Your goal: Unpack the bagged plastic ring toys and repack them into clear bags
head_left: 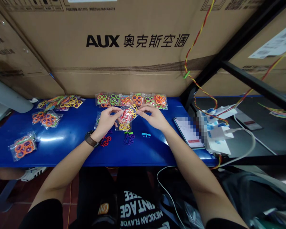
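Between my two hands is a small clear plastic bag (pixel 128 115) with red and yellow plastic pieces in it. My left hand (pixel 107 120) pinches its left side, a dark watch on the wrist. At the bag's right edge, the fingers of my right hand (pixel 153 117) are closed on it. Just below lies another bag (pixel 124 127) with yellow pieces, partly covered. Loose on the blue table (pixel 152 154) are red wheel pieces (pixel 106 141), purple pieces (pixel 129 139) with a green piece (pixel 128 132), and light blue pieces (pixel 146 135).
A row of filled bags (pixel 136 100) lines the back edge. More bags (pixel 72 101) lie at left, with one (pixel 23 147) near the front. A phone (pixel 189 133) and a power strip with chargers (pixel 216 133) are at right. Cardboard boxes (pixel 133 70) stand behind; twisted wires (pixel 200 31) hang down.
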`<state>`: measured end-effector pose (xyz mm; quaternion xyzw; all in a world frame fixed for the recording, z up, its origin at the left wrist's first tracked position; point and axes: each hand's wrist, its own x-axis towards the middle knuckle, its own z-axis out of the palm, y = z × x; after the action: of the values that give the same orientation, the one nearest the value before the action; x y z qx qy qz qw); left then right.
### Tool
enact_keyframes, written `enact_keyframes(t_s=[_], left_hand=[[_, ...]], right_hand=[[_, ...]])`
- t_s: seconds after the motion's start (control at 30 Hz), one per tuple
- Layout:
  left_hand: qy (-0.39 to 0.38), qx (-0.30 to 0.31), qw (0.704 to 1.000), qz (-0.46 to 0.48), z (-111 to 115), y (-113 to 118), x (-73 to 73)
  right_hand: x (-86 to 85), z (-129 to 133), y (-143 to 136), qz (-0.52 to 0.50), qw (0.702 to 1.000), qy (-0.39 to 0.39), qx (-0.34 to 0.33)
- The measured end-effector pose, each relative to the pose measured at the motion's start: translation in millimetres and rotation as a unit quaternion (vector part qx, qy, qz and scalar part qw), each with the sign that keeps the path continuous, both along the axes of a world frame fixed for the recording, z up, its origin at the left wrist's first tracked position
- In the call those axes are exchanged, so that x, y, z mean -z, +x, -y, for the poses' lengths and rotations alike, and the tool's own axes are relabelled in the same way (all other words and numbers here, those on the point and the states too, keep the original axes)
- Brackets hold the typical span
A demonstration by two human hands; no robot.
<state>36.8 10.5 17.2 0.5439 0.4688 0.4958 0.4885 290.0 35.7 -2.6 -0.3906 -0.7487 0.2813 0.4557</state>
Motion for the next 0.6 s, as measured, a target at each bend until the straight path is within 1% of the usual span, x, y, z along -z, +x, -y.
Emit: enact_keyframes(t_s=[0.13,0.4,0.6], left_hand=[[0.011,-0.006,1.0,0.008,-0.5,0.8,1.1],[0.034,0.003,0.999,0.042,-4.6,0.4,5.7],[0.05,0.003,0.998,0.029,-7.3,-1.1,11.0]], right_hand=[[-0.3,-0.1,0.9,0.02,1.0,0.016,-0.012],[1.6,-1.1,1.9,0.04,0.995,0.068,0.052],[-0.9,0.6,2.6,0.087,0.987,0.114,0.067]])
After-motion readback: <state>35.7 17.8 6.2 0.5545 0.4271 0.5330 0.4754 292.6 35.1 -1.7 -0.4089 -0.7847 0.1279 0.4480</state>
